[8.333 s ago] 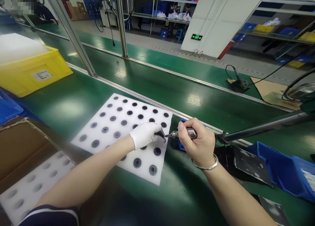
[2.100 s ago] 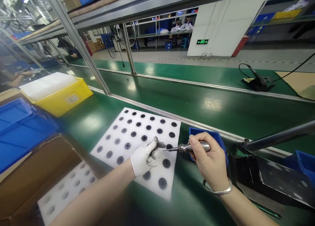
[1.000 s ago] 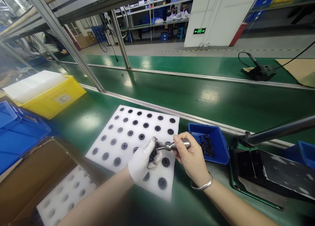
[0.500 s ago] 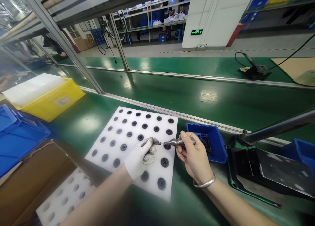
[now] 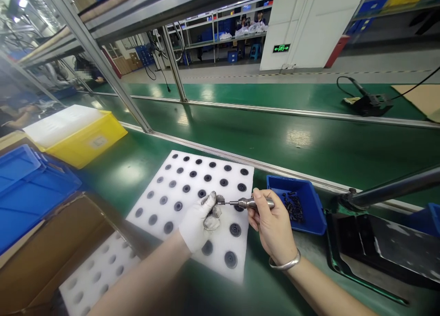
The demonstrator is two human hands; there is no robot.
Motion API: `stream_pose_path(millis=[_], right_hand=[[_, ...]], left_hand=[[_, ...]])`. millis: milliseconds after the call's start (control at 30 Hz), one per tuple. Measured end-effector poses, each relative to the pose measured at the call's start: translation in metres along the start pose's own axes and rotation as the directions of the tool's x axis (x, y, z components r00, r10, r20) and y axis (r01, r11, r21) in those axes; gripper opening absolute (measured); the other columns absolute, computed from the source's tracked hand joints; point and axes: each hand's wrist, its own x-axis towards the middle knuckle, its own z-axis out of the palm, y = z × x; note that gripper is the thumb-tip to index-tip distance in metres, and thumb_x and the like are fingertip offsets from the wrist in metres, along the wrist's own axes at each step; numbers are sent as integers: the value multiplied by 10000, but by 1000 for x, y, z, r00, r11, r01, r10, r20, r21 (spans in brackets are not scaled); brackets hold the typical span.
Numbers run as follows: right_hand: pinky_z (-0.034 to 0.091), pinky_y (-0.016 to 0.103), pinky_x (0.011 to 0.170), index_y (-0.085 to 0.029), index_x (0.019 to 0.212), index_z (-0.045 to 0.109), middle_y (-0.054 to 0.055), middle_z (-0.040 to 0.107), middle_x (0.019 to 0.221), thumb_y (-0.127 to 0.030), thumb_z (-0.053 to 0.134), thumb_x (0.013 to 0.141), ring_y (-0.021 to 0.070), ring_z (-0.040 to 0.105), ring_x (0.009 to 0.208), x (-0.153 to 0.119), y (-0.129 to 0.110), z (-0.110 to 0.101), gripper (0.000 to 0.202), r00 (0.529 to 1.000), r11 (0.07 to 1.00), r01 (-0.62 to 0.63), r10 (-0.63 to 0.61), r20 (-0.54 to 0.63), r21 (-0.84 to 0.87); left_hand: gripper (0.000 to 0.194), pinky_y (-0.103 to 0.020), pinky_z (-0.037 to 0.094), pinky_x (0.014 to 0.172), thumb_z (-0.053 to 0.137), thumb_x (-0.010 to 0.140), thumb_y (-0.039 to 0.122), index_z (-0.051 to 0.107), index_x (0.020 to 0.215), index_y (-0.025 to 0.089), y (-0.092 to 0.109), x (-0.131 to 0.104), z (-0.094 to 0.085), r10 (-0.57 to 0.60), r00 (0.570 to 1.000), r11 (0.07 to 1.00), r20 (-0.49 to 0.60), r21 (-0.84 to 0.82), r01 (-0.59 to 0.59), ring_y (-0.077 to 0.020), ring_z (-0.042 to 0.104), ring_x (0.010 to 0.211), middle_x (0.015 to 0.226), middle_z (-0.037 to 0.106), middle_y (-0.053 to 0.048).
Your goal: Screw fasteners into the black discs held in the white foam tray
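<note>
My left hand (image 5: 199, 219), in a white glove with grey-stained fingertips, is closed in a pinch above a white foam tray (image 5: 220, 270). What it pinches is too small to make out. My right hand (image 5: 273, 224), bare with a silver bangle at the wrist, grips a metal screwdriver-like tool (image 5: 249, 203). The tool points left, and its thin tip reaches the left fingertips. Round black parts (image 5: 235, 229) sit in rows in the foam. Right of the tray, a blue bin (image 5: 318, 215) holds small black pieces (image 5: 294, 207).
A yellow bin (image 5: 85, 141) with white foam, a blue crate (image 5: 34, 183) and a cardboard box (image 5: 65, 242) with more foam stand at left. A dark device (image 5: 388, 242) lies at right. Metal posts and a rail (image 5: 240, 158) cross the green table. People sit farther off.
The whole view has shifted, so the scene lies slightly farther right. Both hands keep nearly the same pose, with the tool still meeting the left fingertips.
</note>
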Motion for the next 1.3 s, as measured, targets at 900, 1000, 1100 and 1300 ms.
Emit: stream_pose_path(millis=[900, 1000, 1100, 1300], right_hand=[[305, 232, 509, -219, 791, 480, -33, 598, 622, -327, 530, 901, 134, 546, 538, 97, -56, 35, 163, 787, 272, 582, -427, 446, -766], [251, 244, 482, -209, 804, 499, -23, 602, 598, -319, 506, 912, 150, 556, 524, 125, -46, 41, 154, 782, 85, 558, -388, 488, -826], [202, 259, 466, -201, 814, 522, -18, 593, 568, -335, 495, 916, 157, 558, 517, 144, -34, 43, 170, 779, -84, 526, -352, 519, -846], [187, 272, 479, -193, 865, 531, 6, 625, 620, -333, 442, 932, 168, 575, 560, 155, -22, 45, 179, 781, -186, 532, -268, 564, -826]], left_hand=[[401, -203, 338, 404, 473, 885, 453, 648, 1117, 177, 68, 73, 7, 165, 924, 285, 344, 881, -379, -107, 445, 376, 451, 487, 30], [404, -210, 329, 404, 460, 894, 420, 613, 1170, 168, 71, 100, 4, 133, 928, 205, 348, 906, -369, -115, 446, 377, 446, 487, 34], [374, -221, 360, 435, 454, 897, 347, 599, 1170, 136, 73, 119, 3, 81, 947, 142, 312, 937, -321, -125, 467, 400, 448, 498, 31], [293, -221, 365, 425, 468, 891, 318, 612, 1058, 126, 74, 133, 2, 21, 962, 111, 272, 956, -273, -119, 465, 394, 468, 521, 22]])
